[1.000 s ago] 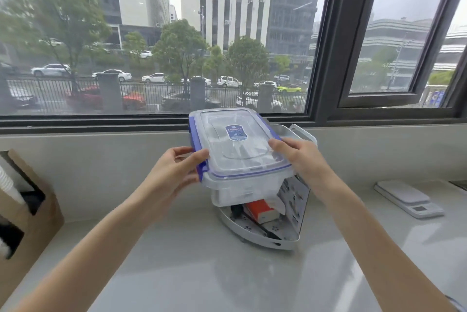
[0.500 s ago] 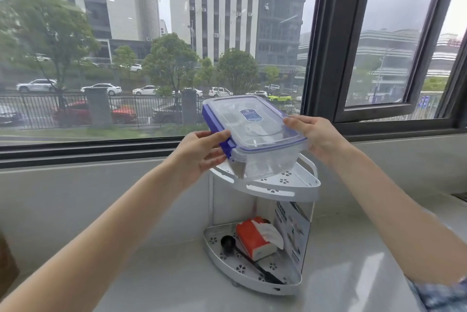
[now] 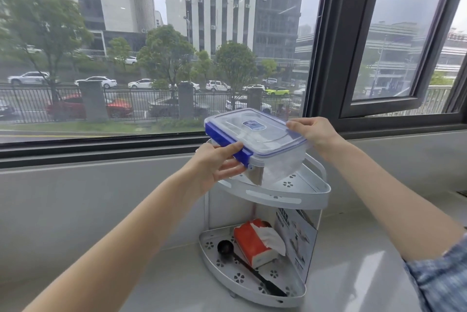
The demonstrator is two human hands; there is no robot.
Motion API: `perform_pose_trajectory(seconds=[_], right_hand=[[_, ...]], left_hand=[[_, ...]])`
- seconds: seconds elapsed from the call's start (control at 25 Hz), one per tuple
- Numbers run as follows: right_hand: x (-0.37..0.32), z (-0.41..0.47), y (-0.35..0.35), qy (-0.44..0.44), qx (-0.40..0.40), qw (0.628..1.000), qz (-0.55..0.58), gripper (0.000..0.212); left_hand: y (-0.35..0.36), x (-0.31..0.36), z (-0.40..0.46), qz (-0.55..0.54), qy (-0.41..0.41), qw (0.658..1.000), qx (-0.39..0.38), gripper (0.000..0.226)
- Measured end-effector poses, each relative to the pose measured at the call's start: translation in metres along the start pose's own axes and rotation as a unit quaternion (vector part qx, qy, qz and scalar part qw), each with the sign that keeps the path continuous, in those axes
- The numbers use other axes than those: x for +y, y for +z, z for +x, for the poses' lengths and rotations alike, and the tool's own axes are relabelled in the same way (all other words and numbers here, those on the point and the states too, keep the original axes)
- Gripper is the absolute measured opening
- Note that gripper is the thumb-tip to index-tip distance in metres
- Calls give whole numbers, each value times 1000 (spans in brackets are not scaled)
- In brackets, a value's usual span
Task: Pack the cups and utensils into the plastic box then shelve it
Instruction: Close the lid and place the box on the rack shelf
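A clear plastic box (image 3: 267,152) with a lid and blue clips is held tilted just over the top tier of a white two-tier corner shelf (image 3: 290,195). Its lower corner is at or touching that tier. My left hand (image 3: 217,167) grips the box's near-left end by the blue clip. My right hand (image 3: 310,134) holds the far-right end. Something metallic shows dimly through the box wall; the contents are otherwise unclear.
On the shelf's bottom tier lie an orange tissue pack (image 3: 255,243) and a black scoop (image 3: 242,266). The shelf stands on a pale counter (image 3: 164,284) under a window sill (image 3: 101,152). A dark window frame (image 3: 326,58) rises behind.
Both hands carried the box up from in front of the shelf to its top tier. My view has moved closer and to the left of the shelf.
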State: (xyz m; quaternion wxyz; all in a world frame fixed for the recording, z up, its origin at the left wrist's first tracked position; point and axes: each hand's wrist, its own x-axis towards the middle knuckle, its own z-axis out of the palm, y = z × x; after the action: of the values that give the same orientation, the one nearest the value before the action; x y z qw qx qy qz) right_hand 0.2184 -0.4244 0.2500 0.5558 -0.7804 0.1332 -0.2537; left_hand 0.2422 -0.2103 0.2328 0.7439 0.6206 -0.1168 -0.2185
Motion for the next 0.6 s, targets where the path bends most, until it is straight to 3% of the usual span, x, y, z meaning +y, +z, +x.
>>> perform_pose_trajectory(seconds=[0.6], right_hand=[[10,5,-9,17,-18,999,-47,36]], left_hand=[[11,-12,1,68,23,997,-39,21]])
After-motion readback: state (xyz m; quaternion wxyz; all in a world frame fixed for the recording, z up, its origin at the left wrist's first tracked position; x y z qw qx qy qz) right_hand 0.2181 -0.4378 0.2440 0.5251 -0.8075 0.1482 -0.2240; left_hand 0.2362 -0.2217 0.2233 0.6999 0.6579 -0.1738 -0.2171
